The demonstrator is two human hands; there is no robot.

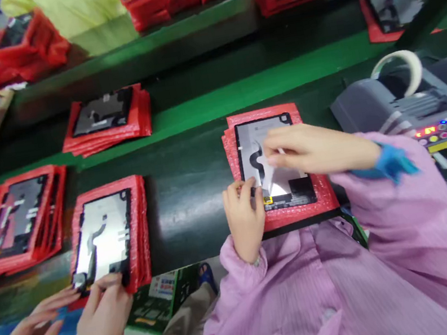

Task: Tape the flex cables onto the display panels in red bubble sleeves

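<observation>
A tablet screen (266,131), seen from its back with a black curved flex cable (257,159), lies on a stack of red bubble-wrap bags (325,196) before me. My left hand (245,215) grips its lower left edge with bent fingers, beside a small yellow patch (269,200). Over the middle of the screen, my right hand (304,148) is closed in a pinch. A pale, pointed shape shows below those fingers; whether it is a held item or a reflection is unclear.
At left, a co-worker's hands (101,308) work at another screen (103,233) on red bags. More bagged stacks (108,118) stand along the green bench and upper shelf (201,34). A grey tape dispenser (414,107) with a lit display sits at right.
</observation>
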